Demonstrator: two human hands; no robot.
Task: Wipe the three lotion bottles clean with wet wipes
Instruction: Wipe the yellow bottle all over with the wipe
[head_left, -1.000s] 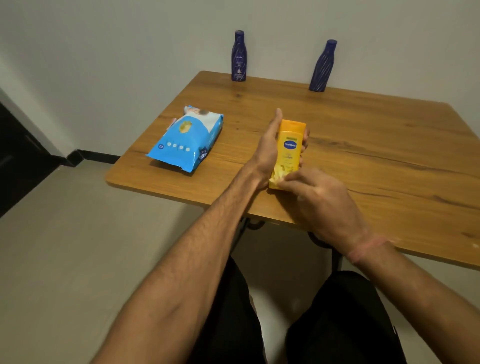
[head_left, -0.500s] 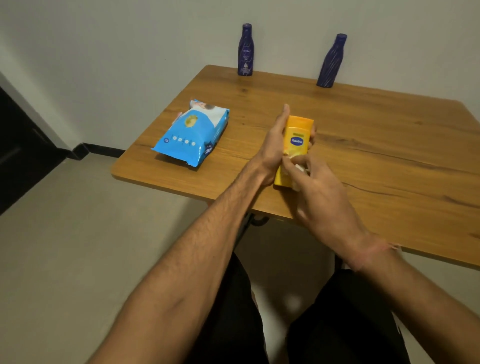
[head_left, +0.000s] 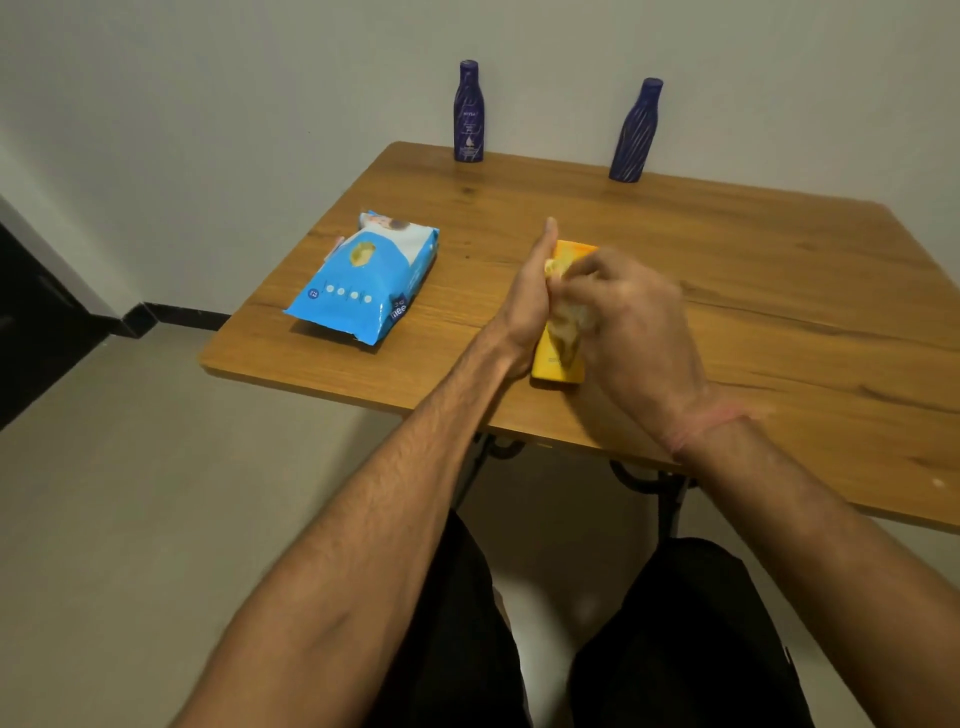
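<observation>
Wooden table by pale wall, left hand gripping yellow bottle, right hand pinching wipe

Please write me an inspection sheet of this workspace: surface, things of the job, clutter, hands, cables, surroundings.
Surface: wooden table, bare grain, black metal legs below.
Job's things: yellow lotion bottle near the front edge; two dark blue lotion bottles upright at the far edge; blue wet wipes pack lying flat; wet wipe on the yellow bottle.
Clutter: nothing seen.
Hands: left hand holds the yellow bottle; right hand, blurred, holds the wipe against it.
Cables: nothing seen.
Surroundings: pale wall, light floor, dark skirting at left.
</observation>
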